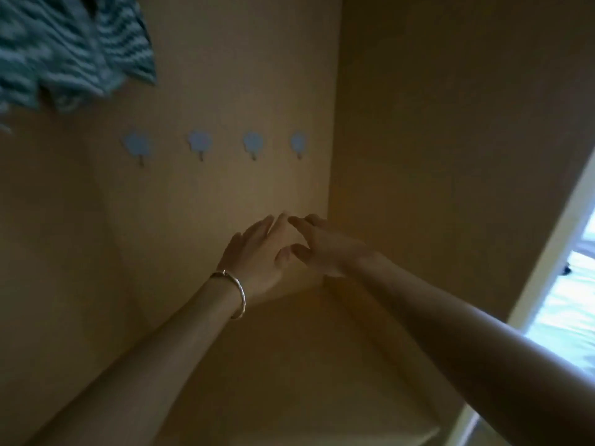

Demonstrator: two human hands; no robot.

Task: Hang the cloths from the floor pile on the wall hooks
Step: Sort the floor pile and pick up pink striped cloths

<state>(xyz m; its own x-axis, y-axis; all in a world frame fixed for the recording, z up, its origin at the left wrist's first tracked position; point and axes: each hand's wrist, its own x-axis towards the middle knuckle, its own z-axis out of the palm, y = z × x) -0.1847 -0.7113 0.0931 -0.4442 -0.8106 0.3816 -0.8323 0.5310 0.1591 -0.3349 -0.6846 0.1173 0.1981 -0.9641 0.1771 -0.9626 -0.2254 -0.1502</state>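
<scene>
A teal and white striped cloth [64, 49] hangs at the top left of the beige wall, blurred. Below it runs a row of several pale blue wall hooks [199, 143], all bare. My left hand [257, 252], with a bangle on its wrist, and my right hand [322, 246] reach forward side by side near the wall corner, below the hooks. Both have straight, relaxed fingers and hold nothing. The floor pile is out of view.
A second beige wall [450, 123] meets the hook wall at a corner on the right. A white door or window frame [553, 246] with bright light behind it stands at the far right. The floor [306, 365] lies below my arms.
</scene>
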